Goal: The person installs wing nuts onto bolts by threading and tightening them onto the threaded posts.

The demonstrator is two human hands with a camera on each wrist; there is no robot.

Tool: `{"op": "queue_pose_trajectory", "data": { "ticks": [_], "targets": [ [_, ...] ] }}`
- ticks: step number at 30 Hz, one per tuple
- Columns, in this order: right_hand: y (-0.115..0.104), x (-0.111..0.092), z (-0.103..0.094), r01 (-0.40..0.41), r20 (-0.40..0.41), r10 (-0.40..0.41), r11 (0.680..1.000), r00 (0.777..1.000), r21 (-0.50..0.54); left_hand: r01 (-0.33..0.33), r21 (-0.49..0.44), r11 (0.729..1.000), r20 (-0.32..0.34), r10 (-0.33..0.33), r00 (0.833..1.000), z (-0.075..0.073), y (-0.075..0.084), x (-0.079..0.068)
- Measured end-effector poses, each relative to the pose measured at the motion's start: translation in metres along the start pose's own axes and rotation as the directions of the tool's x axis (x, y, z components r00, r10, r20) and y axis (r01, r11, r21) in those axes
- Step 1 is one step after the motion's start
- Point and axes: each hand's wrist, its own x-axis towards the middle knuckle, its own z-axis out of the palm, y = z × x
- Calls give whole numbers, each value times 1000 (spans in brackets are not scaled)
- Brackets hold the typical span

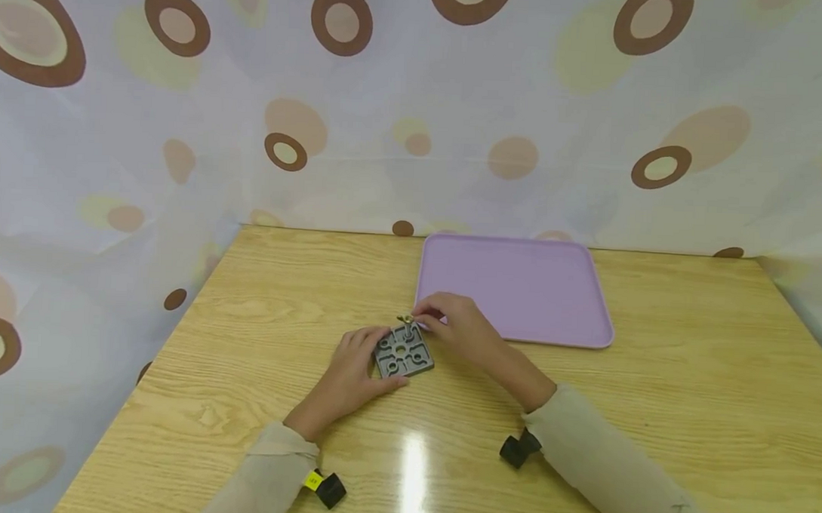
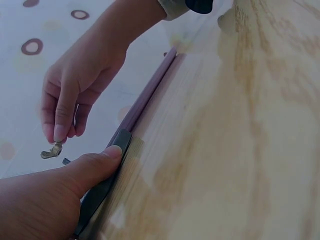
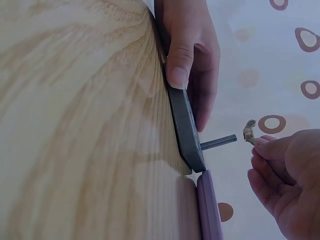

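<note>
A square grey metal plate (image 1: 401,350) with recessed channels and holes lies on the table. My left hand (image 1: 349,371) grips it at the left, thumb along the near edge and fingers at the far corner. From the plate's far corner a threaded bolt (image 3: 218,142) stands upright, seen side-on in the right wrist view. My right hand (image 1: 459,326) pinches a brass-coloured wing nut (image 3: 248,132) by one wing. The nut hovers just off the bolt's free end, with a small gap between them. In the left wrist view the plate hides most of the bolt.
A purple tray (image 1: 518,290) lies behind and to the right of the plate, its near left corner close to my right hand. The wooden table (image 1: 244,371) ends at a patterned curtain (image 1: 359,187) along the back and left.
</note>
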Motion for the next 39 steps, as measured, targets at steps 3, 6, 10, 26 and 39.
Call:
{"op": "queue_pose_trajectory", "data": {
  "ticks": [3, 6, 10, 26, 39],
  "targets": [
    [1, -1, 0, 3, 1, -3, 1000, 1000, 8, 0, 2, 1000, 2, 0, 1000, 0, 1, 0],
    [4, -1, 2, -5, 9, 5, 1000, 1000, 10, -11, -3, 1000, -5, 11, 1000, 0, 2, 0],
    [6, 0, 6, -13, 24, 12, 1000, 1000, 4, -5, -4, 1000, -3, 5, 1000, -2, 2, -1],
    [4, 1, 4, 41, -8, -42, 996, 999, -81, -14, -24, 1000, -2, 14, 1000, -2, 2, 0],
    [1, 1, 2, 46, 19, -45, 996, 999, -74, -16, -37, 999, 14, 17, 1000, -1, -1, 1]
  ]
}}
